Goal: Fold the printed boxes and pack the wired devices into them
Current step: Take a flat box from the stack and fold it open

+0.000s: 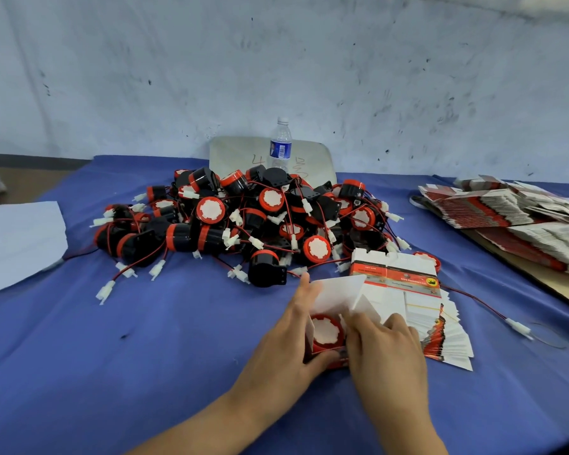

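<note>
A small printed box stands open on the blue cloth, its white flaps raised. Inside it sits a red and black wired device, white face up. My left hand grips the box's left side, thumb under its front edge. My right hand holds the box's right side, fingers curled at a white flap. A big heap of black and red wired devices with white connectors lies behind. A fanned stack of flat printed boxes lies just right of my hands.
A water bottle stands behind the heap, in front of a pale board leaning on the wall. More flat boxes are piled on a board at the right. A white sheet lies at the left. One loose wire trails right.
</note>
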{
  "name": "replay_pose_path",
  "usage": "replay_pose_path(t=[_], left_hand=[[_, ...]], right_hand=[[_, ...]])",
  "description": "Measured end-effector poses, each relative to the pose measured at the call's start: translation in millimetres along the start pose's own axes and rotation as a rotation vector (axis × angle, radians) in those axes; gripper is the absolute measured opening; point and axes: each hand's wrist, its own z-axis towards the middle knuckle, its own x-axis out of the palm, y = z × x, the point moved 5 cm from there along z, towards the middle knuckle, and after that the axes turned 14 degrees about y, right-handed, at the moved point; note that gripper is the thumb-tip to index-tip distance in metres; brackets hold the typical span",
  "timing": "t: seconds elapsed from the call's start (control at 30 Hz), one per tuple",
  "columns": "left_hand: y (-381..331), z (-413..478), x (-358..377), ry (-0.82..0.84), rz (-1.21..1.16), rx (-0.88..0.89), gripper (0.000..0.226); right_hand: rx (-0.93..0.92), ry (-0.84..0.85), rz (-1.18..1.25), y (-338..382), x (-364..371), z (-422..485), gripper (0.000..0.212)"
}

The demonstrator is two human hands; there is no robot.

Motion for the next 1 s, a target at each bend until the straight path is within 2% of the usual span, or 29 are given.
replay_pose_path(t=[0.03, 0.17, 0.23, 0.33, 0.47, 0.57, 0.67, 0.77, 0.9, 1.0], left_hand=[[0, 0, 2, 0.017, 0.014, -0.01, 0.098], [2, 0, 11, 0.067, 0.154, -0.068, 0.087], [3, 1, 14, 0.11, 0.241, -0.095, 0.079], [4, 2, 14, 0.172, 0.348, -0.156, 0.065], [2, 1, 15, 0.163, 0.462, -0.208, 0.053], [-5, -3, 7, -0.025, 0.423, -0.111, 0.044], [-11, -6, -2, -0.187, 0.339, -0.029, 0.031], [-9, -5, -5, -0.205, 0.245, -0.034, 0.025], [-9, -2, -4, -0.117, 0.2, 0.009, 0.025], [-14, -1, -1, -0.053, 0.168, 0.057, 0.025]], right_hand=[[-0.015, 0.04, 0.001, -1, 3, 1, 0.03], [0.008, 0.139, 0.113, -1, 9, -3, 0.007], [0.057, 0.263, 0.164, -1, 20, -4, 0.033], [0.028, 0.417, 0.182, 0, 32, -8, 0.041], [-0.038, 0.351, 0.318, 2, 35, -13, 0.034], [-0.061, 0.259, 0.445, 0, 34, -11, 0.026], [-0.089, 0.133, 0.416, -2, 25, -11, 0.004], [-0.105, 0.079, 0.369, -1, 22, -15, 0.013], [-0.15, -0.022, 0.326, -3, 19, -21, 0.018], [-0.174, -0.076, 0.287, 2, 16, -24, 0.036]])
